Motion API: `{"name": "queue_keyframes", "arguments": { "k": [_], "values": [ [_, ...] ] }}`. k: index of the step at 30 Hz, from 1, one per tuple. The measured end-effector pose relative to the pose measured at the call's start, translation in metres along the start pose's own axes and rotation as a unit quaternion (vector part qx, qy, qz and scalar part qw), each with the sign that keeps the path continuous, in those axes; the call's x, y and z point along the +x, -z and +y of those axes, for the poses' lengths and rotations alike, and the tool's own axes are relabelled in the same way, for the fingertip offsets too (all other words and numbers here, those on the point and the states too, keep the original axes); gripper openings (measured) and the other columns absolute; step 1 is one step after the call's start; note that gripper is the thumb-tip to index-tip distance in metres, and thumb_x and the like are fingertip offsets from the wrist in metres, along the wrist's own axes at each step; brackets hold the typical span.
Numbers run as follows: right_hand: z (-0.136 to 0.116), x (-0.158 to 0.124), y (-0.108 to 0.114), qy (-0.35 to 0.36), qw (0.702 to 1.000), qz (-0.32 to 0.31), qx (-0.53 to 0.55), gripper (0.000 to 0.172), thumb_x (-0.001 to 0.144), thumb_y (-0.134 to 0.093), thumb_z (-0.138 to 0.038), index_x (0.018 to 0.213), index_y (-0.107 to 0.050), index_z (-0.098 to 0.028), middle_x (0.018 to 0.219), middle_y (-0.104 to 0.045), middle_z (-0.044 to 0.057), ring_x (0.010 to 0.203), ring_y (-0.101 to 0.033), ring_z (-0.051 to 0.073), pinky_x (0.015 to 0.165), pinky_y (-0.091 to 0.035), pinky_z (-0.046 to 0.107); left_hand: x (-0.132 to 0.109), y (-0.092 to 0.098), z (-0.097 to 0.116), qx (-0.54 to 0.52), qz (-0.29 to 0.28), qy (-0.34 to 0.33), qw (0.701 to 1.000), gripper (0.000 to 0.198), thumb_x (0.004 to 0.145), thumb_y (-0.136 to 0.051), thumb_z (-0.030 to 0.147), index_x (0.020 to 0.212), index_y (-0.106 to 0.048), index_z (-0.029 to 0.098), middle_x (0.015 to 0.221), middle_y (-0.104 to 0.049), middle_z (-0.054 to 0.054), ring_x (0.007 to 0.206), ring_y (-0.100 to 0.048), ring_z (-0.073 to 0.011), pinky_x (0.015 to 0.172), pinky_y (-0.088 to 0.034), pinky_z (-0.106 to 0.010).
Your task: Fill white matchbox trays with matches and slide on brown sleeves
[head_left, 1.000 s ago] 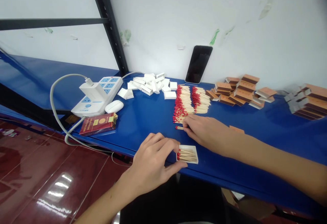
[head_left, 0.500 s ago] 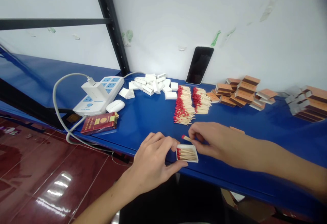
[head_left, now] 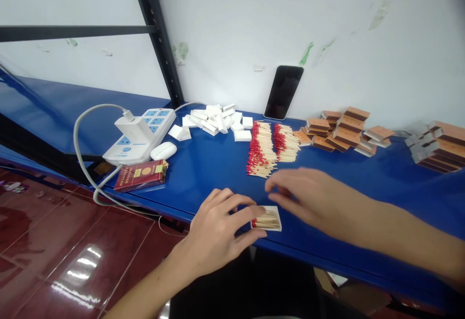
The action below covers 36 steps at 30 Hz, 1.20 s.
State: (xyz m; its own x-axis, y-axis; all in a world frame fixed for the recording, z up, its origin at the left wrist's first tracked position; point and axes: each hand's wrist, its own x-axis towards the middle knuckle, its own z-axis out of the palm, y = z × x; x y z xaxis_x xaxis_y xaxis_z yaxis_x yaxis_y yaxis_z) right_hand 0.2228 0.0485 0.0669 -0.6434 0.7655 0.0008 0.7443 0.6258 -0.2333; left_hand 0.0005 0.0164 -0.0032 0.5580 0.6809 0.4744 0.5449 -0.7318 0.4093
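A small white matchbox tray (head_left: 278, 224) lies near the front edge of the blue shelf, partly filled with red-tipped matches (head_left: 268, 220). My left hand (head_left: 221, 231) grips it from the left, thumb along the near side and index finger reaching over onto the match heads. Just beyond the tray, to the right, hovers my right hand (head_left: 308, 195); its thumb and index finger are slightly apart with no match visible between them. Farther back lie two piles of loose matches, a larger left pile (head_left: 262, 149) and a smaller right pile (head_left: 286, 143).
White empty trays (head_left: 218, 119) are heaped at the back. Orange-brown matchbox sleeves (head_left: 345, 130) are stacked behind on the right, with more boxes (head_left: 443, 147) farther right. A phone (head_left: 284, 92) leans on the wall. At left are a power strip (head_left: 160, 120), white case (head_left: 163, 151) and red packet (head_left: 142, 175).
The match that my right hand was pinching is gone from its fingers, which have parted. My left index finger has stretched over the matches in the tray.
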Motion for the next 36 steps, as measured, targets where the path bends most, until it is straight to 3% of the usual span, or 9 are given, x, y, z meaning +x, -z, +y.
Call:
{"name": "queue_keyframes", "arguments": {
  "k": [3, 6, 11, 18, 23, 29, 36],
  "values": [
    [0.014, 0.013, -0.007, 0.019, 0.996, 0.056, -0.066, 0.015, 0.098, -0.048, -0.022, 0.095, -0.062, -0.018, 0.087, -0.067, 0.005, 0.079, -0.061, 0.021, 0.074, -0.040, 0.035, 0.000, -0.001, 0.000, 0.000, 0.002, 0.009, 1.000, 0.026, 0.090, -0.069, 0.040, 0.111, -0.066, 0.025, 0.108, -0.072, -0.001, 0.084, -0.057, -0.0196, 0.076, -0.040, -0.035],
    [0.024, 0.024, -0.020, 0.022, 0.995, 0.047, -0.085, 0.020, 0.100, -0.044, -0.021, 0.095, -0.062, -0.016, 0.093, -0.065, 0.009, 0.085, -0.061, 0.023, 0.076, -0.041, 0.035, 0.000, -0.001, 0.001, 0.001, -0.003, 0.012, 1.000, 0.027, 0.089, -0.070, 0.040, 0.110, -0.066, 0.024, 0.108, -0.072, -0.002, 0.085, -0.058, -0.0200, 0.077, -0.040, -0.036],
    [0.027, 0.028, -0.031, -0.009, 0.998, 0.042, -0.043, 0.023, 0.102, -0.039, -0.023, 0.094, -0.059, -0.015, 0.093, -0.063, 0.009, 0.080, -0.060, 0.020, 0.069, -0.043, 0.031, -0.001, 0.000, 0.000, 0.000, 0.004, 0.008, 1.000, 0.027, 0.090, -0.069, 0.041, 0.110, -0.065, 0.024, 0.108, -0.072, -0.001, 0.084, -0.058, -0.0194, 0.076, -0.040, -0.036],
    [0.028, 0.026, -0.028, -0.033, 0.999, -0.001, 0.018, 0.023, 0.100, -0.041, -0.026, 0.081, -0.052, -0.019, 0.080, -0.060, 0.003, 0.070, -0.055, 0.017, 0.063, -0.039, 0.029, -0.002, 0.000, 0.001, -0.008, -0.001, 0.012, 1.000, 0.026, 0.090, -0.069, 0.041, 0.109, -0.065, 0.023, 0.108, -0.072, -0.001, 0.085, -0.058, -0.0193, 0.077, -0.040, -0.036],
    [0.023, 0.018, -0.025, -0.036, 0.998, -0.027, 0.045, 0.016, 0.098, -0.044, -0.024, 0.084, -0.052, -0.020, 0.080, -0.060, 0.001, 0.068, -0.054, 0.015, 0.059, -0.036, 0.028, -0.001, 0.000, 0.001, -0.004, 0.002, 0.007, 1.000, 0.024, 0.091, -0.068, 0.040, 0.108, -0.065, 0.023, 0.106, -0.072, 0.000, 0.084, -0.057, -0.0188, 0.076, -0.039, -0.036],
    [0.016, 0.015, -0.018, -0.026, 0.999, -0.047, 0.005, 0.016, 0.099, -0.043, -0.023, 0.087, -0.054, -0.020, 0.087, -0.063, 0.004, 0.071, -0.058, 0.017, 0.060, -0.038, 0.029, -0.001, -0.001, 0.000, -0.002, -0.001, 0.007, 1.000, 0.024, 0.092, -0.067, 0.041, 0.108, -0.065, 0.023, 0.107, -0.072, -0.001, 0.084, -0.057, -0.0193, 0.076, -0.039, -0.036],
    [0.017, 0.017, -0.010, 0.014, 0.997, -0.075, -0.011, 0.016, 0.097, -0.044, -0.020, 0.082, -0.050, -0.020, 0.081, -0.061, 0.003, 0.063, -0.055, 0.015, 0.056, -0.036, 0.028, 0.000, 0.001, 0.003, -0.006, -0.010, 0.025, 1.000, 0.028, 0.090, -0.069, 0.040, 0.111, -0.063, 0.023, 0.106, -0.072, -0.002, 0.086, -0.058, -0.0202, 0.078, -0.040, -0.036]
  ]
}}
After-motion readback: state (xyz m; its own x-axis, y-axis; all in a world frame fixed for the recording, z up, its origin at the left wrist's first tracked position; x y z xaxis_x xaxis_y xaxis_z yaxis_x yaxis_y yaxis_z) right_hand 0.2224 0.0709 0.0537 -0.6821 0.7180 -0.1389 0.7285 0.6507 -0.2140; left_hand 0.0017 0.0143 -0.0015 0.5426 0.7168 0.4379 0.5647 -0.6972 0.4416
